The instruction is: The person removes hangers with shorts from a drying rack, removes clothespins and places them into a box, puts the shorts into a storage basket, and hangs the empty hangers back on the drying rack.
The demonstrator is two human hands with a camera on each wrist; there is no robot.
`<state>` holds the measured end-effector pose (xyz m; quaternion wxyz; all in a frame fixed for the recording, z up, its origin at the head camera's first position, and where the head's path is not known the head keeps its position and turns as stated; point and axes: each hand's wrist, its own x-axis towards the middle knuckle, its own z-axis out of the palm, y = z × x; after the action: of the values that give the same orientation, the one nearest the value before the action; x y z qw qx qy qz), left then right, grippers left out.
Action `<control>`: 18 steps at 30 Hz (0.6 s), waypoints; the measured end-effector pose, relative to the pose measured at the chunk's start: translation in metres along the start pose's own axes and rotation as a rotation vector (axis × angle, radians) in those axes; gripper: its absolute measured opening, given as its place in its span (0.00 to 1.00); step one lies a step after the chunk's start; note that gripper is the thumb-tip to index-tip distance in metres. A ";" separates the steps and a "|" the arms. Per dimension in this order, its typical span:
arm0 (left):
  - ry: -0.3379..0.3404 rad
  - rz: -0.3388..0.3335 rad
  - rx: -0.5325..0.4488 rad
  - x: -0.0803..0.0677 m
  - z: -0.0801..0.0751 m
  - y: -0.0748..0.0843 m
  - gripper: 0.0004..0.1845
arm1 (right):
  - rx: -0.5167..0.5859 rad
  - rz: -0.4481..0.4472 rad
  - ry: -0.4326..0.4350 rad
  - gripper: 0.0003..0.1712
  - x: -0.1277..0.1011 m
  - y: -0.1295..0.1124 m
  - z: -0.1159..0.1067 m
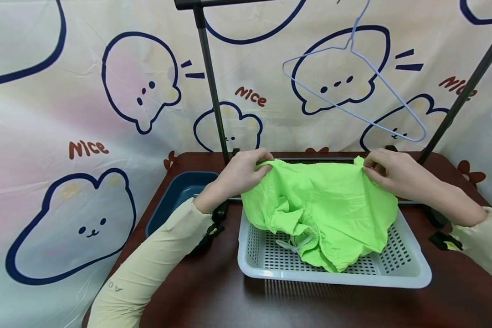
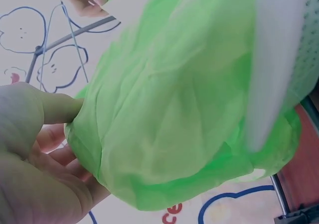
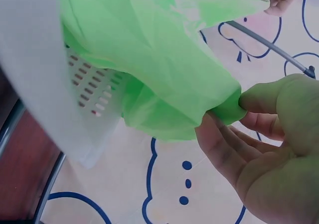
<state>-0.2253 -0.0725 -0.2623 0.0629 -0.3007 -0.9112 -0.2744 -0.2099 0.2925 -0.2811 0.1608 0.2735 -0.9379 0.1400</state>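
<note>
A thin lime-green garment point(image 1: 324, 196) with a pale drawstring point(image 1: 294, 244) hangs bunched over a white perforated basket point(image 1: 332, 276); its folds hide whether it is shorts or something else. My left hand point(image 1: 243, 171) pinches its upper left corner between thumb and fingers. At the upper right corner, my right hand point(image 1: 397, 175) grips the cloth the same way. Up close in the left wrist view, the thumb of the left hand point(image 2: 45, 149) presses the fabric edge point(image 2: 82, 134). The right wrist view has the right hand point(image 3: 269, 144) pinching a fold of green cloth point(image 3: 227, 107).
A blue wire hanger point(image 1: 387, 84) hangs above the garment. Dark rack posts point(image 1: 213, 86) rise on both sides, joined low down by metal bars. Behind my left forearm sits a dark blue tray point(image 1: 176, 191). Everything stands on a dark brown table point(image 1: 213, 291) before a printed curtain point(image 1: 147, 136).
</note>
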 end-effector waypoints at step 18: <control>-0.003 0.054 -0.050 0.001 -0.001 0.023 0.10 | 0.029 -0.055 0.093 0.07 -0.001 -0.023 -0.013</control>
<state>-0.2127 -0.0569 -0.2503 0.0611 -0.3270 -0.8958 -0.2949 -0.1935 0.2788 -0.2655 0.2040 0.2947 -0.9195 0.1617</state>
